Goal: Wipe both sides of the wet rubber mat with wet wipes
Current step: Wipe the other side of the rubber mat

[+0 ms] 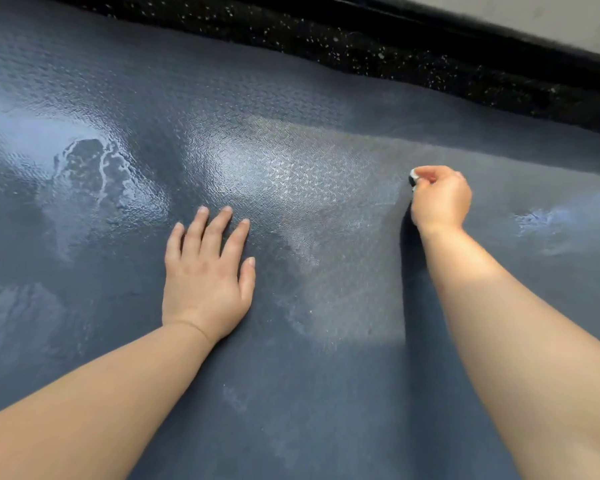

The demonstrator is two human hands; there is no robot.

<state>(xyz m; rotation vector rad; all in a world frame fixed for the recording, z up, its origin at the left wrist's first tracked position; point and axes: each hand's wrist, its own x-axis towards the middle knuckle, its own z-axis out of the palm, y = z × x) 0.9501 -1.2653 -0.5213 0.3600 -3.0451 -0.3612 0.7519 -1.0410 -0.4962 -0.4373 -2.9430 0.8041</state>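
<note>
The dark blue-grey rubber mat [312, 393] fills nearly the whole view, textured and glistening with wet patches and pale streaks. My left hand [205, 275] lies flat on the mat near the middle, fingers spread and straight. My right hand [440, 199] is curled into a fist to the right and grips a small wad of wet wipe [413, 178], grey-white and mostly hidden inside the fingers, held down at the mat's surface.
A puddle with foamy edges [94, 174] lies on the mat at the left, and a smaller wet smear [541, 220] at the right. Beyond the mat's far edge runs black speckled floor [361, 39], then a light wall [548, 19] at the top right.
</note>
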